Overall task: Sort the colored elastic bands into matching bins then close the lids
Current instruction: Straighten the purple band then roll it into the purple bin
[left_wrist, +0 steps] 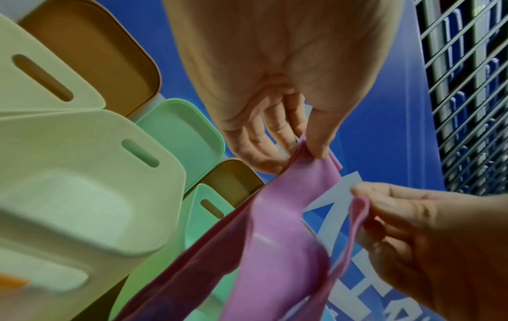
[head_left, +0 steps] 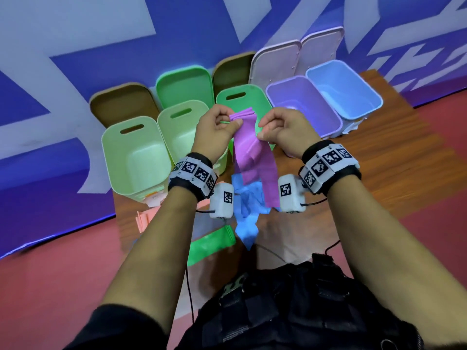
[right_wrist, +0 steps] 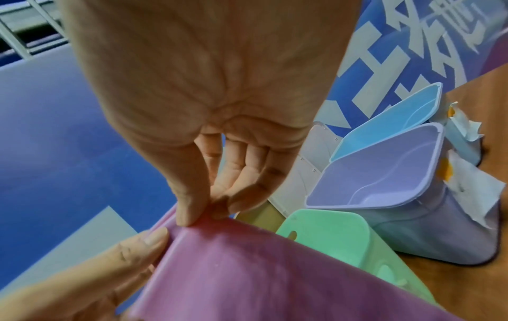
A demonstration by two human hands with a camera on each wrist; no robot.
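Head view showed our left hand [head_left: 214, 130] and right hand [head_left: 285, 130] each pinching the purple band [head_left: 249, 152] by its top edge, raised above the open green bin [head_left: 242, 102], beside the purple bin [head_left: 303, 104].

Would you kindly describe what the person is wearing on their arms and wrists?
Both forearms are bare, with dark sleeves near the elbows. Each wrist carries a black strap bearing white blocks printed with black square markers. A white camera box with its own marker hangs under each wrist, trailing a thin black cable.
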